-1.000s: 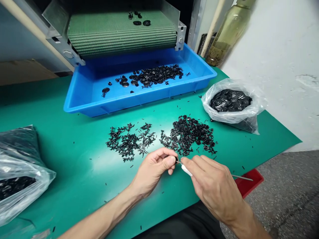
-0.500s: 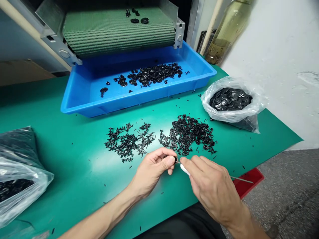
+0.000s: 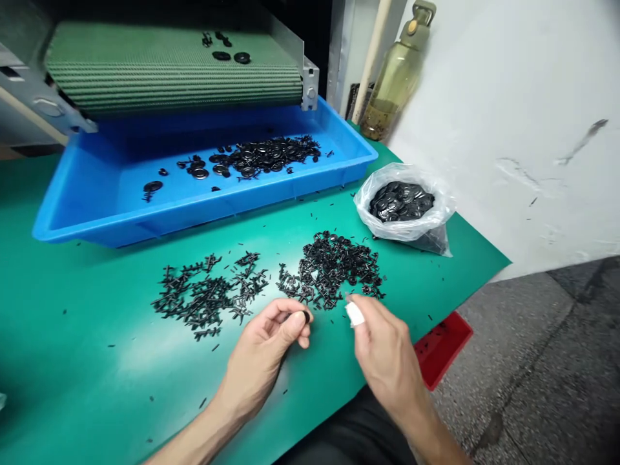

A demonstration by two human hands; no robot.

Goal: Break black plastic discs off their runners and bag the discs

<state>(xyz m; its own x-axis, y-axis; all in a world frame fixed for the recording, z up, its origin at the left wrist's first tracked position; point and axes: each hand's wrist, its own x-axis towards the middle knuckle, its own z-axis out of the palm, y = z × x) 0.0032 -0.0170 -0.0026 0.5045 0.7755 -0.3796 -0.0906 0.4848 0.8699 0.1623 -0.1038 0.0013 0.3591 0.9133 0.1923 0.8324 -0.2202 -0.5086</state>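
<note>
My left hand (image 3: 271, 339) is closed, pinching a small black plastic part (image 3: 307, 316) between thumb and fingers; most of that part is hidden. To its right, my right hand (image 3: 385, 342) is closed around a thin metal tool, whose tip (image 3: 347, 296) barely shows beyond the fingers. A white wrap (image 3: 355, 314) shows at the thumb; whether it sits on the thumb or the tool, I cannot tell. The hands are apart. Just beyond them lie a pile of small black round parts (image 3: 339, 265) and, to the left, a pile of black branched sprue pieces (image 3: 203, 297).
A blue tray (image 3: 232, 205) with black discs and scraps stands under a green conveyor belt (image 3: 174, 77). At the right are a clear bag (image 3: 411, 232) of black discs and a bottle (image 3: 394, 81). A red bin (image 3: 445, 352) sits below the green table's (image 3: 106, 381) edge.
My right hand has drawn away from my left hand, and the tool's tip has left the black part. The view has turned right, so the bag at the left is nearly out of sight.
</note>
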